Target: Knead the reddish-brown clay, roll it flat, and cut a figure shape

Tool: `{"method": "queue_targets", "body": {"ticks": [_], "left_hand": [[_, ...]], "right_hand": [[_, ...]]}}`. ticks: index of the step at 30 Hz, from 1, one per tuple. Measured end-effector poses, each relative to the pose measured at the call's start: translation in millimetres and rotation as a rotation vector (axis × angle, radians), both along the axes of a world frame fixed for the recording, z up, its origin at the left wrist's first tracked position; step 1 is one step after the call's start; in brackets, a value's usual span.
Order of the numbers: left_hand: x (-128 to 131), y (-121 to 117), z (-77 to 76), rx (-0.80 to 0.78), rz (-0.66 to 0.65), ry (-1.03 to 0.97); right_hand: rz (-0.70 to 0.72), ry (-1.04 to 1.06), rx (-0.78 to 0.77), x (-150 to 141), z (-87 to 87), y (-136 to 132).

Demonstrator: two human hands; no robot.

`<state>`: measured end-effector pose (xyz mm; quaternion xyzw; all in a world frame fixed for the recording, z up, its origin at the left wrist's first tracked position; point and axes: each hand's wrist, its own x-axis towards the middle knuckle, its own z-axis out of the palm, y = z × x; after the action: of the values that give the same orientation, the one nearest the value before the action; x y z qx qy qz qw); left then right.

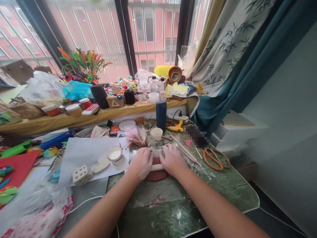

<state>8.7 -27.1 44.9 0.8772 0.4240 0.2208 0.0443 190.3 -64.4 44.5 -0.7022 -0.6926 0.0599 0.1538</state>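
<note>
A white rolling pin [158,167] lies across a flat slab of reddish-brown clay [156,176] on the green table. My left hand [143,161] covers the pin's left end, fingers pointing forward and curved down. At the other end my right hand [172,159] rests the same way, the thumbs facing each other across a small gap. Whitish powder marks both hands. The pin's ends are hidden beneath them. Clay shows in front of and behind the pin, and a hazy clear sheet seems to lie just beyond it.
Left of my hands, white paper [81,148] bears a cup of white powder [116,155], a heart-shaped piece [101,164] and a dotted cube [82,175]. Beyond stand a paper cup [157,134], a dark blue cylinder [161,116] and a yellow glue gun [176,127]. Thin sticks [184,148] and orange-handled scissors [212,160] lie right.
</note>
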Motion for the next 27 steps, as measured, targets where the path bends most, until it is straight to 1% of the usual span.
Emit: {"method": "queue_targets", "body": {"ticks": [4, 7, 9, 11, 15, 19, 22, 27], "left_hand": [[2, 19, 1.7, -0.066, -0.011, 0.037], [7, 35, 3.5, -0.082, -0.024, 0.103], [10, 42, 3.6, -0.074, -0.034, 0.154], [11, 44, 3.3, -0.069, -0.048, 0.184], [8, 35, 3.3, -0.110, -0.049, 0.134], [5, 21, 3.1, -0.196, -0.036, 0.057], [4, 16, 2.2, -0.233, -0.031, 0.090], [4, 4, 2.8, -0.273, -0.007, 0.203]], "right_hand": [[0.004, -0.021, -0.048, 4, 3.9, 18], [0.003, -0.032, -0.080, 6, 4.3, 33], [0.010, -0.042, -0.085, 6, 3.8, 39], [0.018, -0.059, -0.077, 5, 4.1, 40], [0.013, -0.090, -0.059, 2, 5.2, 29], [0.030, -0.126, -0.031, 0, 0.5, 12], [0.038, -0.143, -0.043, 0, -3.6, 4], [0.065, -0.150, -0.045, 0, -4.2, -9]]}}
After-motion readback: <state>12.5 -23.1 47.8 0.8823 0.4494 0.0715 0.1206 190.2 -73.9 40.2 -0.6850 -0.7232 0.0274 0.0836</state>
